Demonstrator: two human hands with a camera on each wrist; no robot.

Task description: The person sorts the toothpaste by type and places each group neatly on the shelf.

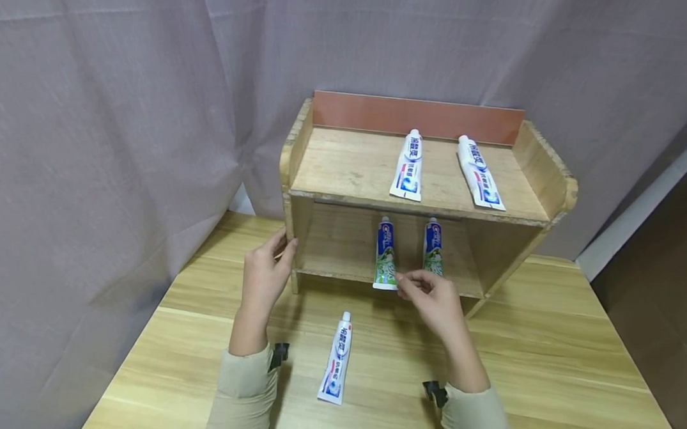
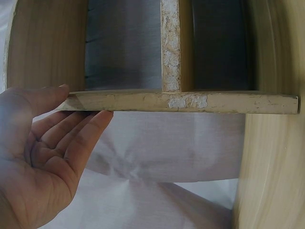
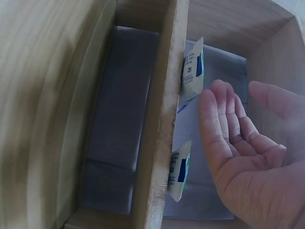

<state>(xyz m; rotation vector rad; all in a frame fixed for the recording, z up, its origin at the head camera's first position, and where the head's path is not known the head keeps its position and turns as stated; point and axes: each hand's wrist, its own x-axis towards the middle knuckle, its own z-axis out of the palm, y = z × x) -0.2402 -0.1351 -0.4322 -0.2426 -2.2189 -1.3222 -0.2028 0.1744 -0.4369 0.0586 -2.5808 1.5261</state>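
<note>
My left hand [image 1: 266,269] grips the front edge of the left side panel [image 2: 143,102] of a wooden shelf, thumb on one face and fingers on the other. At the lower board's front edge is my right hand [image 1: 432,301]. Its fingertips are beside the bottom end of a blue-green toothpaste tube [image 1: 385,255]; whether they touch is unclear. In the right wrist view the fingers [image 3: 212,119] are extended, with the thumb apart and nothing held. A second blue-green toothpaste tube [image 1: 433,244] lies to the right, partly hidden by that hand.
Two white toothpaste tubes, a left one [image 1: 409,166] and a right one [image 1: 480,172], lie on the shelf's top board [image 1: 351,167]. Another white toothpaste tube [image 1: 336,361] lies on the wooden table [image 1: 543,377] between the forearms. Grey cloth [image 1: 152,104] hangs behind.
</note>
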